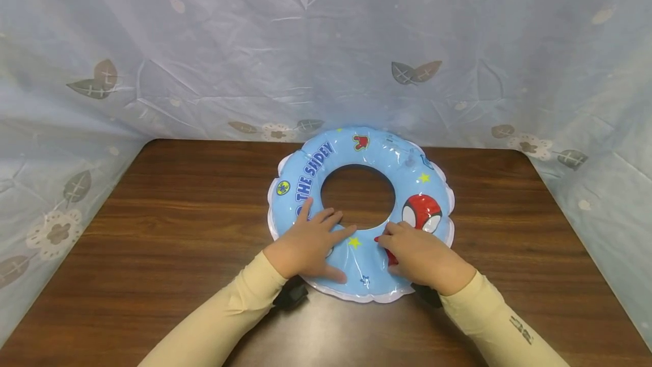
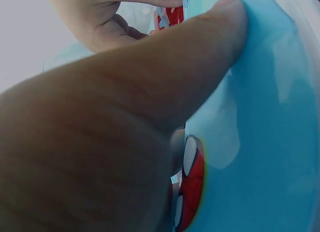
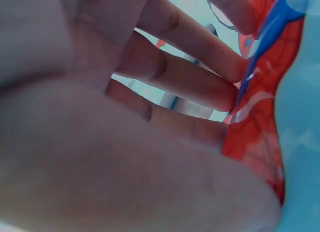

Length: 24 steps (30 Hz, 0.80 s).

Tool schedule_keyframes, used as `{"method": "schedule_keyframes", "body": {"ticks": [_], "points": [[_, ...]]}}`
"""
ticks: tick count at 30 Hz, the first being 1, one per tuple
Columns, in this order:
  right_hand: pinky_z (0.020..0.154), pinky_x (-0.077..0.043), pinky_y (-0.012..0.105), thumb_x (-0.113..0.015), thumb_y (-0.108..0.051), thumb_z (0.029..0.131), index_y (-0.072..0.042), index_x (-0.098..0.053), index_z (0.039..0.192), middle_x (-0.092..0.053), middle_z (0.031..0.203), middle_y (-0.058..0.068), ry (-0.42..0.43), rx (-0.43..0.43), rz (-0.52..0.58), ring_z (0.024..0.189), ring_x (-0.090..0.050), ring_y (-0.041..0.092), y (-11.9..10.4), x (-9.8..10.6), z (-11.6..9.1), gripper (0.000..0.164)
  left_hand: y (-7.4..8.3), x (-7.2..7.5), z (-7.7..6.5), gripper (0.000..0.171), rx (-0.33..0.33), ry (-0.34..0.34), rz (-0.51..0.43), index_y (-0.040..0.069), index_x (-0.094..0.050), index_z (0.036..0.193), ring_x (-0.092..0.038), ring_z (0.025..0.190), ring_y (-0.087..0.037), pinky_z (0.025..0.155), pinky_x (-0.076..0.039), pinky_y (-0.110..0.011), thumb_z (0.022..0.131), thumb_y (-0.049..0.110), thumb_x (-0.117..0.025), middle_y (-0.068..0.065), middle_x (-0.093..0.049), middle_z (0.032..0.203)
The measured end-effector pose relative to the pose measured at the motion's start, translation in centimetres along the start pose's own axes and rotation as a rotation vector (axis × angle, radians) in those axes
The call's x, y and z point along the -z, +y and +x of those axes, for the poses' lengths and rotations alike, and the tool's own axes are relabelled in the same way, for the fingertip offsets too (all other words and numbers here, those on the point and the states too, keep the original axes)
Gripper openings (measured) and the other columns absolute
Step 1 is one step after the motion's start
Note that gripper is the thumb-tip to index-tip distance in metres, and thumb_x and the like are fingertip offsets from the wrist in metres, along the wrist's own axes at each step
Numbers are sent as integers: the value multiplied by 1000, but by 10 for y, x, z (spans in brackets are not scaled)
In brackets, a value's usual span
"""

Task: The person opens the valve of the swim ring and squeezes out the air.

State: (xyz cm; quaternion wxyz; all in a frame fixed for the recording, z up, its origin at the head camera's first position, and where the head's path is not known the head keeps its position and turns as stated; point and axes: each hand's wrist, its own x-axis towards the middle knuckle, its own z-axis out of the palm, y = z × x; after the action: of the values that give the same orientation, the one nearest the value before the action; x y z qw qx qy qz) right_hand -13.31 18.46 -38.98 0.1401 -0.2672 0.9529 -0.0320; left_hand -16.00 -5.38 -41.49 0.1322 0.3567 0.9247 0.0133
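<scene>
The inflated swim ring (image 1: pixel 374 268) lies on the tabletop (image 1: pixel 193 214). On the ring's near left part, the left hand (image 1: pixel 311 242) rests with its fingers spread; on its near right part, the right hand (image 1: pixel 423 254) touches with fingers slightly bent, and neither seems to grip. I judge the ring light, soft and, being glossy, rather slippery; it is probably best held at opposite sides, with gentle pressure.
</scene>
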Motion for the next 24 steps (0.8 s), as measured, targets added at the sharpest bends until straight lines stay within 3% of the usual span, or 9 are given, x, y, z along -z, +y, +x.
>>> {"method": "schedule_keyframes", "body": {"ticks": [24], "points": [[79, -63, 48, -94, -17, 74, -9, -73, 122, -65, 109, 12, 32, 12, -15, 103, -64, 30, 1, -3, 2, 53, -5, 5, -1, 92, -30, 2, -79, 27, -42, 160, -28, 155, -33, 122, 0, -68, 84, 71, -70, -11, -40, 164]]}}
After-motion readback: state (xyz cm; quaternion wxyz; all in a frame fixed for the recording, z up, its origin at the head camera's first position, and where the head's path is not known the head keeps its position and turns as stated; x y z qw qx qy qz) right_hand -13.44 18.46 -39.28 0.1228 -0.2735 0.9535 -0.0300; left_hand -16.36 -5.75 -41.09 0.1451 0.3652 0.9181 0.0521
